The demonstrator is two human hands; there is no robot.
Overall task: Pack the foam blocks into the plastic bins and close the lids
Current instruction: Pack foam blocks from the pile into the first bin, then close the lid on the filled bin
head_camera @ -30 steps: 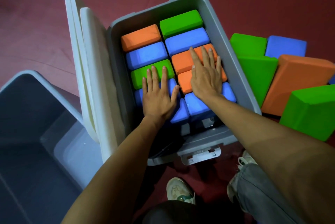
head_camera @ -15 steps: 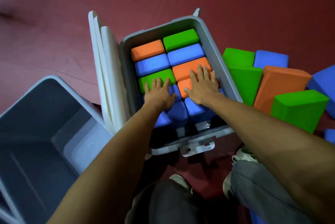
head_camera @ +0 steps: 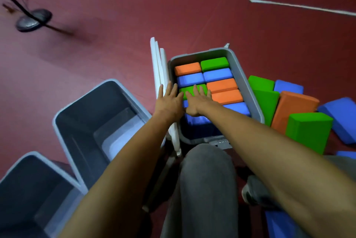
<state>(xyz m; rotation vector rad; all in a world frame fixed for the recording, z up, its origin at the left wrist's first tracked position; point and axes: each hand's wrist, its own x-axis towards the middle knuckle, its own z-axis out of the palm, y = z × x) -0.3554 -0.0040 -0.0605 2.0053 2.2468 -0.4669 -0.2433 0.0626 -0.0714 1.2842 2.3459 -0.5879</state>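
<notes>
The bin (head_camera: 245,85) is packed with foam blocks (head_camera: 221,85); loose blocks (head_camera: 296,110) heaped right of it, lids (head_camera: 159,68) upright at its left wall; right hand (head_camera: 198,100) lies flat on the packed layer; left hand (head_camera: 169,102), fingers straight, apparently touches the lids.

both hands (head_camera: 198,102) over packed bin (head_camera: 248,91)
</notes>
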